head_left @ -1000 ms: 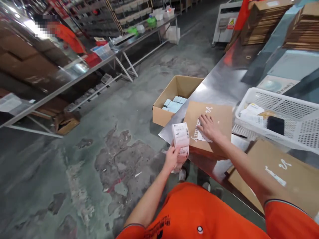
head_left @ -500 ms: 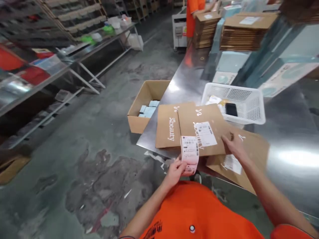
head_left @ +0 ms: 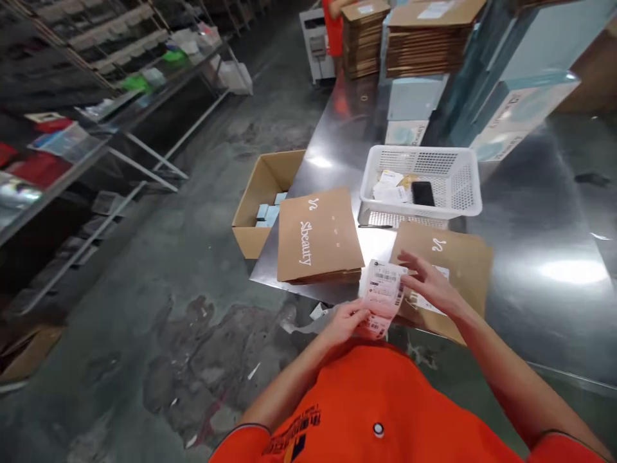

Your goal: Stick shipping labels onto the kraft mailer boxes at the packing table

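Observation:
My left hand point(head_left: 348, 319) grips a stack of white shipping labels point(head_left: 384, 294) at the near edge of the steel table point(head_left: 540, 212). My right hand point(head_left: 429, 283) reaches to the top of those labels, fingers spread and touching their upper edge. Under my right hand lies a flat brown carton point(head_left: 453, 263) with a white label on it. To its left sits a stack of flat brown cartons point(head_left: 318, 235) printed "beauty".
A white plastic basket point(head_left: 424, 164) holding papers and a black phone point(head_left: 423, 193) stands behind the cartons. An open cardboard box point(head_left: 258, 199) with pale blue packs sits on the floor. Tall carton stacks point(head_left: 424, 38) and teal boxes point(head_left: 511, 96) stand farther back. Shelving racks line the left.
The labelled carton has gone from the left stack to the pile on the right. My right hand came off it and reached back to the labels. The camera swung right.

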The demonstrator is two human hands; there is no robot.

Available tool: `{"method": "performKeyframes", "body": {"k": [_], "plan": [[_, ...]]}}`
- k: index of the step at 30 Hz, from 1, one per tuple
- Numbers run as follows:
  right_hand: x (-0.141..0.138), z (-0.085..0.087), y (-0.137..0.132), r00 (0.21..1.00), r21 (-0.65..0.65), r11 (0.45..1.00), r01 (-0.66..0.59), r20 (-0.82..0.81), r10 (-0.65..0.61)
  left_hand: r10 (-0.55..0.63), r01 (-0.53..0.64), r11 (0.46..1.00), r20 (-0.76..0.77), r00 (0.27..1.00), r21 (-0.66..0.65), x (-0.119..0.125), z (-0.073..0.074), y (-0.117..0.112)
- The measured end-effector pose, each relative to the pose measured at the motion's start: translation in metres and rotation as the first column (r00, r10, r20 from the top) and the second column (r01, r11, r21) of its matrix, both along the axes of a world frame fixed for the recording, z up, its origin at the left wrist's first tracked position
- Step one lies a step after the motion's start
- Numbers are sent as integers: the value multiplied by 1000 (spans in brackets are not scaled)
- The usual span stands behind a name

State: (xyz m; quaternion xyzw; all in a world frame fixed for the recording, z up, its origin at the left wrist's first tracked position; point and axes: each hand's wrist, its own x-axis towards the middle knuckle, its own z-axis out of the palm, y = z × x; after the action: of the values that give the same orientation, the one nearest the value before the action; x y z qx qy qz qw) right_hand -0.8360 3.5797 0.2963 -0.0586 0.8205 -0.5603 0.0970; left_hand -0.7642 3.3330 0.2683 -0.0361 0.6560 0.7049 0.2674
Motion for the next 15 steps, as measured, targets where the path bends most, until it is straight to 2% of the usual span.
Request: {"method": "performKeyframes", "body": {"k": [2, 4, 6, 8, 10, 12, 15], "plan": [[-17, 15, -33, 984, -117, 980, -160, 57, 167, 31, -29, 999, -73, 997, 27, 2, 11, -11], [-23, 22, -63, 966, -158, 958, -239, 63, 252, 204, -190, 976, -139, 969, 106, 1, 24, -23], [-22, 25, -89, 949, -158, 940, -303, 41, 313, 415, -390, 907, -184, 891, 157, -5, 34, -33], [-20, 25, -111, 934, -97, 929, -356, -5, 357, 551, -541, 834, -205, 809, 107, -15, 39, -42], [-21, 23, -129, 924, 38, 931, -364, -108, 366, 615, -629, 777, -226, 755, 13, -27, 37, -51], [-31, 19, -144, 895, 182, 919, -349, -225, 384, 650, -682, 730, -253, 716, -54, -36, 27, -61], [-65, 15, -164, 827, 345, 865, -365, -307, 472, 672, -704, 705, -235, 702, -85, -38, 6, -75]]}}
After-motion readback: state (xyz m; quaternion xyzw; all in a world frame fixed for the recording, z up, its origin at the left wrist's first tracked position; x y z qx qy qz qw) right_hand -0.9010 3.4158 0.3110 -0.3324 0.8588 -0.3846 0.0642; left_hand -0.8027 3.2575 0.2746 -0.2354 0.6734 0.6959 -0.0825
